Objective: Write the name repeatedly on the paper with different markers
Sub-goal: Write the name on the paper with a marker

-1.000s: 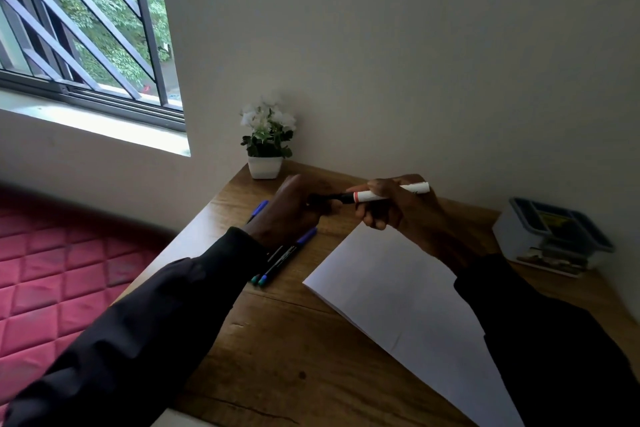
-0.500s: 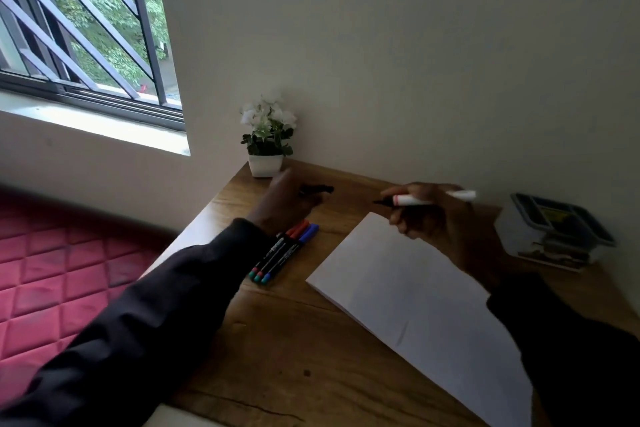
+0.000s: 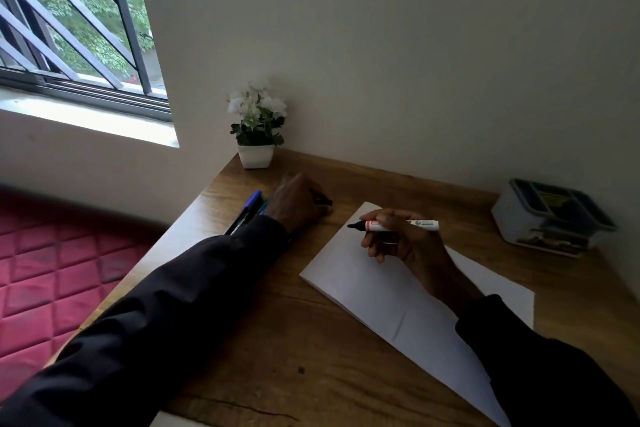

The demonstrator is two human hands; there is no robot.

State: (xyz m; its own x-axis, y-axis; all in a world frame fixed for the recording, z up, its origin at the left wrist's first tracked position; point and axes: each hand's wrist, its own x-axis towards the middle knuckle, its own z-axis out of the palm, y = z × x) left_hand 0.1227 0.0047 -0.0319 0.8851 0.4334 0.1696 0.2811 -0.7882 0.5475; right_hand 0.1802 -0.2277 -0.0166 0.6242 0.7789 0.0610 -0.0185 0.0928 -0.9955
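Observation:
A blank white paper (image 3: 374, 288) lies at an angle on the wooden desk (image 3: 277, 350). My right hand (image 3: 401, 243) grips a white marker (image 3: 398, 225) with a red band, its uncapped black tip pointing left just above the paper's far corner. My left hand (image 3: 298, 204) rests on the desk left of the paper, fingers curled round the marker's black cap (image 3: 323, 201). Several thin markers (image 3: 247, 211), one with a blue cap, lie mostly hidden under my left wrist and sleeve.
A small white pot of white flowers (image 3: 256, 130) stands in the desk's far left corner by the wall. A grey plastic organiser box (image 3: 550, 218) sits at the far right. The desk's left edge drops to a red quilted surface (image 3: 52, 281).
My hands pulled the cap off the marker and moved apart. The left hand went down to the desk with the cap, and the right brought the marker over the paper.

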